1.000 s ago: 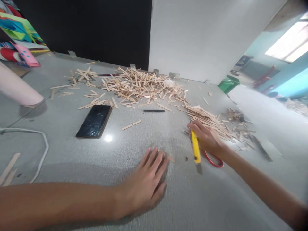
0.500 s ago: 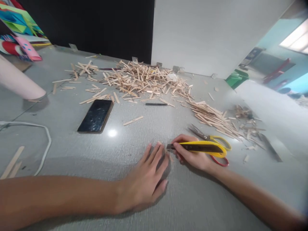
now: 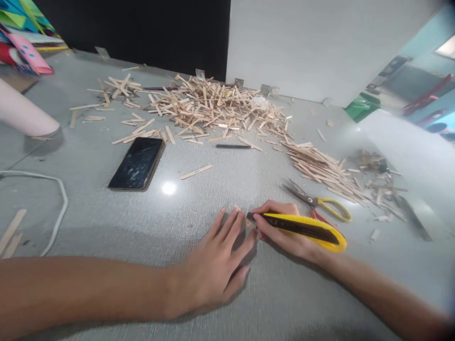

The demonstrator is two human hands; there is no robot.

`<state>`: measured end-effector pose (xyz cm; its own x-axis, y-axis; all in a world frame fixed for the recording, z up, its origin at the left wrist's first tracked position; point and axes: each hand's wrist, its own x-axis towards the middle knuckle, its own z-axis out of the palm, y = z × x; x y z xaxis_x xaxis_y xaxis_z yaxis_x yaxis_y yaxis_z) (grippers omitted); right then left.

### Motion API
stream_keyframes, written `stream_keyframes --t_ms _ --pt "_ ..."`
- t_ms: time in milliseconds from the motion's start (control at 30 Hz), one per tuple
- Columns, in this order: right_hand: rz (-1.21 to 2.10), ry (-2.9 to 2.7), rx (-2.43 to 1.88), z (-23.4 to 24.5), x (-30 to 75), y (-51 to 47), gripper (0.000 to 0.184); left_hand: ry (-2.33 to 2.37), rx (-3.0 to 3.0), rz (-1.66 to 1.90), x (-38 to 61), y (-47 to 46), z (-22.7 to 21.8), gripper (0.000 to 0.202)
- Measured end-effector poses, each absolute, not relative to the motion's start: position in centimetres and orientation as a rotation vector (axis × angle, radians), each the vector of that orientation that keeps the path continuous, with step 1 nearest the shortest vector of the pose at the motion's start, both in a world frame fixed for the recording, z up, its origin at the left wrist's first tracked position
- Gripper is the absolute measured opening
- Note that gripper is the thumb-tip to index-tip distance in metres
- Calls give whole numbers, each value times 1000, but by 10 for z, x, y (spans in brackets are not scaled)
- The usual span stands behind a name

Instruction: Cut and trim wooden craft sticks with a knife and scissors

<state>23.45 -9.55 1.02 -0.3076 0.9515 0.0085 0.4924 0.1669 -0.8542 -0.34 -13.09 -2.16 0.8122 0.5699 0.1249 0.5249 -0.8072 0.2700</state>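
Observation:
My right hand (image 3: 280, 229) is closed around a yellow and black box cutter (image 3: 305, 229), its blade end pointing left toward my other hand's fingertips. Palm down on the grey table, my left hand (image 3: 222, 260) has its fingers stretched out and apart. A small piece of wooden stick (image 3: 248, 221) shows between the left fingertips and the cutter tip; most of it is hidden. Scissors (image 3: 313, 201) with one yellow and one red handle lie just beyond my right hand, partly covered by the cutter.
A heap of wooden craft sticks (image 3: 213, 106) lies at the back, with a neater bundle (image 3: 320, 168) to its right. A phone (image 3: 137, 163), a loose stick (image 3: 196, 172), a thin dark blade-like strip (image 3: 232, 146) and a white cable (image 3: 62, 203) lie around. Scraps (image 3: 382, 189) litter the right.
The cutter's rear end has swung toward me, covering more of the red scissor handle. My left fingers have shifted slightly closer to the cutter tip. The camera view has shifted a little.

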Motion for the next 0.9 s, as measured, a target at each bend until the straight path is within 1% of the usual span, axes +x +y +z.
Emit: stream_keyframes --t_ms 333,467,700,900 --pt "1055 -1885 -1344 3 237 -96 18 851 2774 292 -3 -131 -21 75" --pt "997 -1914 -1311 5 235 -96 18 848 2767 299 -3 -131 -21 75" --pt "783 -2067 -1155 10 228 -96 29 838 2779 283 -5 -130 -23 73" --pt "796 -2089 -1118 4 229 -97 29 761 2819 242 -5 -123 -17 76"
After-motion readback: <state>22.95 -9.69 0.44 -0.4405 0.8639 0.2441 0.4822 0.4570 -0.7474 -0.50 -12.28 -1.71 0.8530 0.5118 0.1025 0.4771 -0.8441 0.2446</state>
